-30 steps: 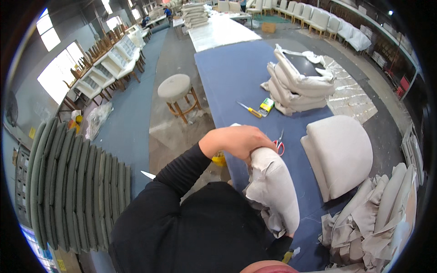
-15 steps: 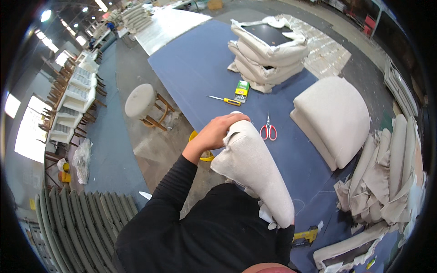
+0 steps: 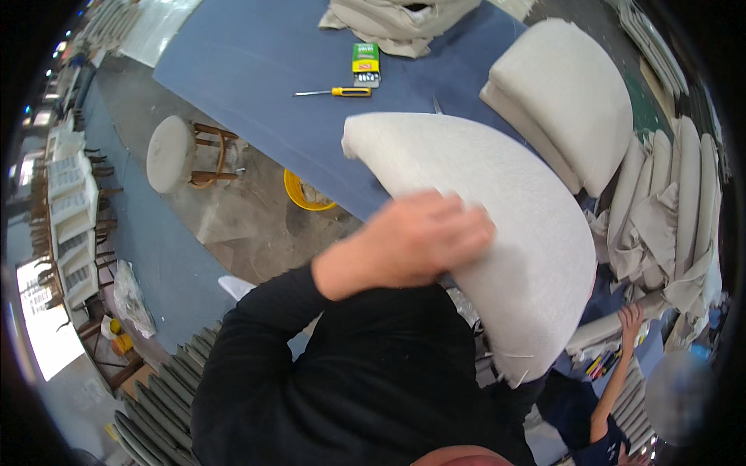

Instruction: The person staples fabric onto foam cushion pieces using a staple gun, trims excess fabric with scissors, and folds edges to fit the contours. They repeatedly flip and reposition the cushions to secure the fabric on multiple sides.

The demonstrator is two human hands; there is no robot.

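Observation:
A pale beige upholstered cushion, curved along its outer edge, stands tilted in front of my body. My left hand is over its near face, fingers curled and blurred; whether they grip anything is hidden. My right hand is out of sight behind the cushion's lower end, where only a dark sleeve shows. Short pale threads or strips stick out at that lower end. Beyond the cushion lie a yellow-handled screwdriver and a green-and-yellow box. Only the scissors' tip shows past the cushion's edge.
Another beige cushion sits on the blue table, with beige covers to its right. A co-worker's arm reaches in at lower right. Left of the table are a round stool and a yellow bucket.
The cushion has turned so its broad face shows, and it now covers most of the scissors. My left hand has left its top end and moved down over its near face. A co-worker has come into view.

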